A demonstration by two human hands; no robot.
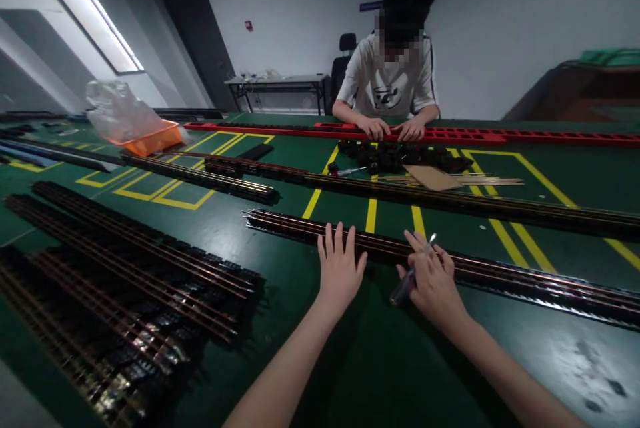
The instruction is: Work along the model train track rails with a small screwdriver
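Observation:
A long black rail strip [515, 275] with copper-coloured bars runs across the green table before me. My left hand [341, 265] is open with its fingers spread, the fingertips at the strip's surface near its left part. Further right, my right hand [434, 278] holds a screwdriver [403, 287] between its fingers. The dark handle points down toward me, and the metal tip shows above the knuckles. Some of that hand's fingers stretch over the strip; whether they press on it I cannot tell.
Several similar strips [130, 268] lie at the left. Behind my strip are another long strip [400, 189], black parts [395, 156] and a cardboard piece [433, 177]. An orange basket [153, 139] holds a plastic bag. Across the table, a person [390, 81] works at a red rail [465, 135].

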